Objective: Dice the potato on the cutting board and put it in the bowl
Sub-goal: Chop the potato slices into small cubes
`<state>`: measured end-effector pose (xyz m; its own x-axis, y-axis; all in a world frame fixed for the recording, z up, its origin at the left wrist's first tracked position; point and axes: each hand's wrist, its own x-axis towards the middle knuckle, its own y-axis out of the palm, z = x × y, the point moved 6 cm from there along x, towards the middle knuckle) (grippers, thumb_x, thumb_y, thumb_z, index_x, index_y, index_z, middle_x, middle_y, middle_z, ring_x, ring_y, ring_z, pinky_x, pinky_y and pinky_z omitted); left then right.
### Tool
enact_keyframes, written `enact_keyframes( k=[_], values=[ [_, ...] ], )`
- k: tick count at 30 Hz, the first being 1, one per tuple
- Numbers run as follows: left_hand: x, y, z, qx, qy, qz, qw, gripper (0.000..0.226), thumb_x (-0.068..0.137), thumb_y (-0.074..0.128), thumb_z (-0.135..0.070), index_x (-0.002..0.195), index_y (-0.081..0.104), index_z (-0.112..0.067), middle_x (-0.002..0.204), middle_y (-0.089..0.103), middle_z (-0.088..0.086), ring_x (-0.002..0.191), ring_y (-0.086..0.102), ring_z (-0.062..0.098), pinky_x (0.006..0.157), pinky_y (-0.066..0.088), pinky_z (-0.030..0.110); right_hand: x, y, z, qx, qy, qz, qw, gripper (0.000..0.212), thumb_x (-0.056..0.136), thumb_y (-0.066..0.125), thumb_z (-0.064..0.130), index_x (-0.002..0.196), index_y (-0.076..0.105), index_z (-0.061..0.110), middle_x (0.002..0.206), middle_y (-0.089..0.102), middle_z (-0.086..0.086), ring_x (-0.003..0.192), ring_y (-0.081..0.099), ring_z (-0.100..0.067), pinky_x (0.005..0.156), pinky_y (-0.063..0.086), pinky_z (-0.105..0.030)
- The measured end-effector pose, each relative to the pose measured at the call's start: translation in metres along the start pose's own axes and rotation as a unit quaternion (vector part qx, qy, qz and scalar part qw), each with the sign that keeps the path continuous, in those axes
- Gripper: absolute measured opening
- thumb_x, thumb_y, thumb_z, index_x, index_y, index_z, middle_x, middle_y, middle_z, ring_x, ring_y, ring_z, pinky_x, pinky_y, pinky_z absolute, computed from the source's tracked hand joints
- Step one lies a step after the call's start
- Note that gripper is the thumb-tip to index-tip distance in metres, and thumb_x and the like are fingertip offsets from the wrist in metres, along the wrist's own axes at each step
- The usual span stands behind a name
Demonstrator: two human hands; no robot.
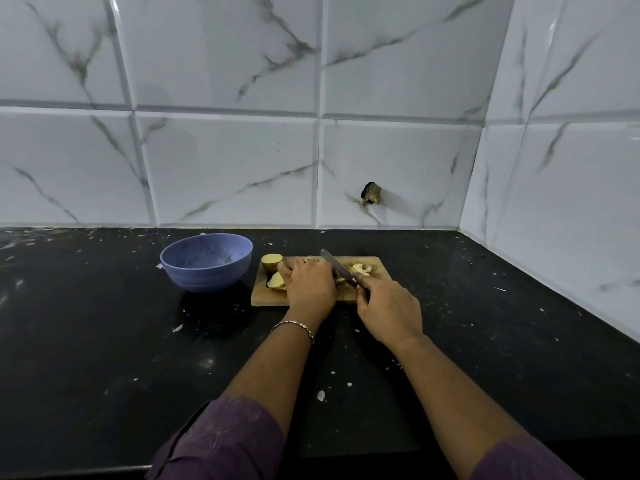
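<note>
One wooden cutting board (266, 299) lies near the back edge of the black counter (104, 341), and one blue bowl (207, 275) stands just beside its left side. Two big potato pieces (271, 261), pale yellow with brown skin, lie at the board's left edge. A heap of cut pieces (362, 269) lies at its far right corner; I cannot count them. The left hand (310, 284) curls over a third potato piece (340, 280), which is mostly hidden. The right hand (388, 311) grips one knife (334, 263).

A wooden cutting board (273, 297) is seen on a glossy, speckled black tabletop (104, 341); the matt blue bowl (206, 263) is possibly plastic; wall tiles (225, 168) are glossy.
</note>
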<state>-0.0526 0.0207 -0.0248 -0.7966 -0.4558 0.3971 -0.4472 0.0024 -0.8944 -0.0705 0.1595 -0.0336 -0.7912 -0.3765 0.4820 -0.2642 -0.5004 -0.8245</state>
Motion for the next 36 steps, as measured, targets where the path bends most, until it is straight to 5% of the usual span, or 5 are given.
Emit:
enact_keyframes(
  k=[19, 32, 36],
  values=[
    [0.001, -0.001, 0.004, -0.006, -0.005, -0.01, 1.0, 0.021, 0.096, 0.051, -0.028, 0.105, 0.07, -0.025, 0.107, 0.067, 0.0, 0.117, 0.05, 0.024, 0.104, 0.021, 0.049, -0.003, 0.004, 0.005, -0.027, -0.036, -0.007, 0.999, 0.024, 0.1, 0.047, 0.032, 0.12, 0.061, 0.034, 0.118, 0.055, 0.003, 0.087, 0.059, -0.014, 0.072, 0.049, -0.031],
    [-0.002, -0.006, 0.006, 0.013, 0.007, -0.016, 1.0, 0.017, 0.096, 0.053, -0.03, 0.101, 0.068, -0.024, 0.114, 0.064, 0.001, 0.118, 0.048, 0.023, 0.105, 0.022, 0.05, -0.006, -0.005, 0.001, -0.002, -0.013, -0.015, 1.0, 0.039, 0.102, 0.046, 0.032, 0.14, 0.052, 0.035, 0.103, 0.061, 0.006, 0.075, 0.055, -0.007, 0.067, 0.046, -0.024],
    [-0.003, -0.008, 0.006, 0.007, 0.003, -0.013, 1.0, 0.017, 0.096, 0.052, -0.027, 0.101, 0.067, -0.025, 0.114, 0.064, 0.0, 0.12, 0.048, 0.023, 0.106, 0.021, 0.051, -0.008, -0.004, 0.002, 0.008, -0.026, -0.012, 1.0, 0.037, 0.101, 0.046, 0.033, 0.137, 0.055, 0.037, 0.115, 0.057, 0.007, 0.079, 0.051, -0.005, 0.068, 0.042, -0.023]
  ],
)
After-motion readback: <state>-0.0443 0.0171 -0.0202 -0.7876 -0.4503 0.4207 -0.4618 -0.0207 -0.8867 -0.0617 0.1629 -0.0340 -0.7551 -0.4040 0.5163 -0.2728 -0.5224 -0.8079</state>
